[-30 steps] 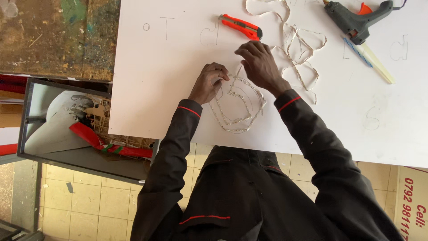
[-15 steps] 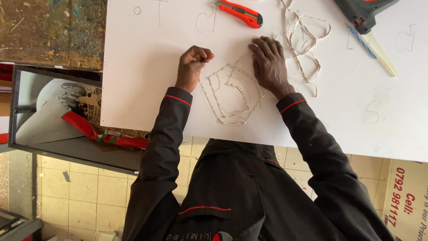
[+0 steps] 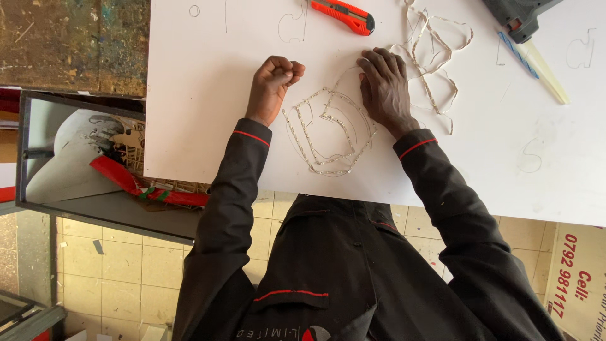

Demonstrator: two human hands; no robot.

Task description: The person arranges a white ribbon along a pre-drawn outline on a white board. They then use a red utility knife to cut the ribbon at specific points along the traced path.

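Note:
A large white board (image 3: 202,126) lies on the bench in front of me. On it a pale LED strip (image 3: 328,136) is laid in the shape of a letter between my hands. My left hand (image 3: 273,85) is curled into a fist, resting on the board just left of the strip shape, nothing visible in it. My right hand (image 3: 385,85) lies palm down with fingers together, pressing the strip's upper right edge. More loose strip (image 3: 435,57) loops beyond my right hand.
An orange utility knife (image 3: 344,16) lies at the board's far edge. A dark glue gun (image 3: 517,16) with a clear glue stick (image 3: 543,69) sits far right. An open metal box (image 3: 95,164) with red straps stands to the left, over a tiled floor.
My left hand has drawn back from the strip and closed into a fist. My right hand has flattened onto the strip's upper right part. The view has shifted slightly.

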